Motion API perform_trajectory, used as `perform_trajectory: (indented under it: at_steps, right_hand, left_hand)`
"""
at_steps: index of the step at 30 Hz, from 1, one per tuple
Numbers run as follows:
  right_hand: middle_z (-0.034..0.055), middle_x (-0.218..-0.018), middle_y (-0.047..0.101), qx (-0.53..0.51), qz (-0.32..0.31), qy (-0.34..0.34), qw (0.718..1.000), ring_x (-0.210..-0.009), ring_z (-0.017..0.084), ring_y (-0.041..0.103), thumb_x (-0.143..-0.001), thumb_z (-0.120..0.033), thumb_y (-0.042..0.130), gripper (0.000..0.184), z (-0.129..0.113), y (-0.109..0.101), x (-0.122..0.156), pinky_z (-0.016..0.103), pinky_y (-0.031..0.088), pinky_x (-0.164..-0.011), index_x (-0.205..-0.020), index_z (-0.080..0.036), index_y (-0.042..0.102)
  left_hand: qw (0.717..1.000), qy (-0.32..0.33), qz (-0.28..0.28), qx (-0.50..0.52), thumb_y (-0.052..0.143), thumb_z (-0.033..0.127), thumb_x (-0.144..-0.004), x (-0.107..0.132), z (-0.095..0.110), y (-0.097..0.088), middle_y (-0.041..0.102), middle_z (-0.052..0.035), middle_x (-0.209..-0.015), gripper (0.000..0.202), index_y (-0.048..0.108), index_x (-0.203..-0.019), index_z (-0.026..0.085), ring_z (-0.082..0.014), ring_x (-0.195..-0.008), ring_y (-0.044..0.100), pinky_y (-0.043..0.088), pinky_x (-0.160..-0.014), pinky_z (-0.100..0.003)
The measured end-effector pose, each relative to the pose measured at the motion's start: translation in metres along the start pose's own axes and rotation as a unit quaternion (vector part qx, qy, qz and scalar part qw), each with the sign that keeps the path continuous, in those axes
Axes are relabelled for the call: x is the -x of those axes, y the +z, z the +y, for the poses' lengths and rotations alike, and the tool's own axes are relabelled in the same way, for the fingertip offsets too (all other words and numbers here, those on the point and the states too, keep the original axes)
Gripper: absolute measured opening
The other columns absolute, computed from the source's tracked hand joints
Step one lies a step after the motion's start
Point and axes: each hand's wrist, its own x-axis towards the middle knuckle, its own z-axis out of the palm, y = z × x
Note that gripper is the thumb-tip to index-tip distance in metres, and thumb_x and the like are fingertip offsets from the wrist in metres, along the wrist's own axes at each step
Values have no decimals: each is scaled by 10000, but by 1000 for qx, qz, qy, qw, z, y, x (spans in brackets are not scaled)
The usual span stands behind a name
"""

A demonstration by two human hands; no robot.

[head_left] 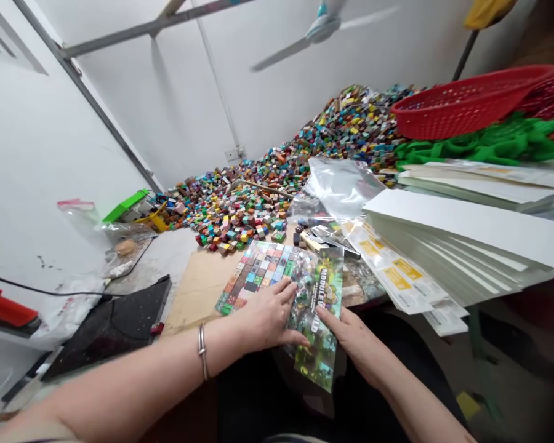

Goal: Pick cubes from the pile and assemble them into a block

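A clear plastic bag of small patterned cubes [268, 261] lies in front of me, its cubes in flat rows. At its right end is a green printed card [321, 357] with white lettering, partly read as "MODULE". My left hand [268, 314] lies over the bag, fingers stretched across the crinkled plastic and thumb reaching the card's edge. My right hand [346, 332] grips the card's right side, thumb on top and the other fingers hidden underneath. The bag's lower end hangs over my lap.
Loose coloured cubes [240, 215] pile up against the wall. At right are white card strips [466, 227], yellow-and-white label sheets [397, 271], green netting [484, 144] and a red basket [461, 111]. Empty clear bags [339, 184] lie behind. A black board [106, 332] is left; a fan [323, 27] hangs above.
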Motion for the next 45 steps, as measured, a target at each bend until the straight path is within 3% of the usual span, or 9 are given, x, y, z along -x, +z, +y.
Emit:
perform_trajectory:
  at_steps: [3, 6, 12, 17, 25, 33, 38, 42, 45]
  right_hand:
    - [88, -1185, 569, 2, -8, -15, 1000, -1059, 221, 552, -801, -459, 537, 501, -1, -1, 0, 344, 418, -935, -1189, -142, 526]
    - [86, -1201, 559, 26, 15, -28, 999, -1119, 228, 511, -781, -459, 557, 511, -1, -1, 0, 352, 390, -969, -1187, -148, 539]
    - [89, -1219, 545, 30, 16, -20, 999, -1102, 237, 523, -790, -454, 541, 499, 5, -2, -4, 363, 396, -959, -1176, -137, 540]
    - [71, -1224, 544, 2, 7, -19, 1000, -1122, 219, 510, -817, -435, 522, 480, 5, -2, -3, 352, 378, -981, -1206, -154, 516]
    - [94, -1134, 599, -27, -11, 7, 1000, -1072, 235, 546, -790, -471, 550, 534, 5, -3, -1, 366, 406, -950, -1207, -139, 533]
    - [93, -1130, 601, -3, 5, 17, 1000, -1051, 241, 557, -782, -471, 551, 508, 3, -3, -2, 372, 412, -934, -1164, -137, 559]
    - [78, -1137, 599, 35, 26, 16, 999, -1038, 241, 564, -780, -493, 544, 511, 7, -5, -7, 382, 410, -929, -1162, -155, 559]
    - [88, -1101, 616, 48, 18, 16, 999, -1025, 245, 569, -788, -500, 526, 519, 8, -6, -8, 384, 411, -923, -1153, -132, 557]
    - [80, -1155, 588, 68, 27, -2, 997, -1098, 238, 526, -795, -494, 517, 516, 3, -5, -5, 372, 381, -961, -1165, -136, 557]
  left_hand:
    - [997, -48, 61, 5, 247, 676, -660, 6, 0, 16, 194, -77, -1455, 878, 223, -1358, 145, -206, -1409, 224, 398, -1170, -374]
    - [996, -59, 58, 29, 265, 661, -672, 6, 1, 23, 151, -14, -1471, 834, 128, -1373, 230, -190, -1420, 193, 378, -1181, -405]
    - [997, -28, 23, 65, 291, 729, -599, 1, 1, 20, 152, -45, -1467, 930, 171, -1369, 220, -236, -1426, 153, 295, -1215, -460]
    - [995, -32, 45, 77, 322, 720, -601, 1, 2, 23, 164, -29, -1467, 920, 162, -1368, 237, -216, -1432, 140, 295, -1223, -454]
    - [964, -211, 76, 142, 204, 644, -694, -10, -7, 7, 106, -6, -1483, 787, 217, -1355, 217, -191, -1446, 66, 248, -1247, -470]
    - [988, -110, 47, 98, 235, 688, -659, -25, -20, 9, 204, -21, -1464, 839, 301, -1328, 185, -230, -1429, 142, 263, -1241, -458]
    - [997, -40, -6, 58, 201, 730, -617, -33, -23, 1, 171, -33, -1470, 882, 526, -1166, 120, -257, -1429, 133, 194, -1264, -437]
    - [993, -57, -22, 104, 167, 712, -634, -34, -23, 4, -22, -34, -1487, 909, 188, -1367, 175, -230, -1445, 42, 215, -1248, -443]
    - [987, -80, -21, 136, 159, 702, -648, -35, -21, 5, -70, 35, -1487, 854, -29, -1368, 285, -211, -1449, -12, 181, -1241, -487]
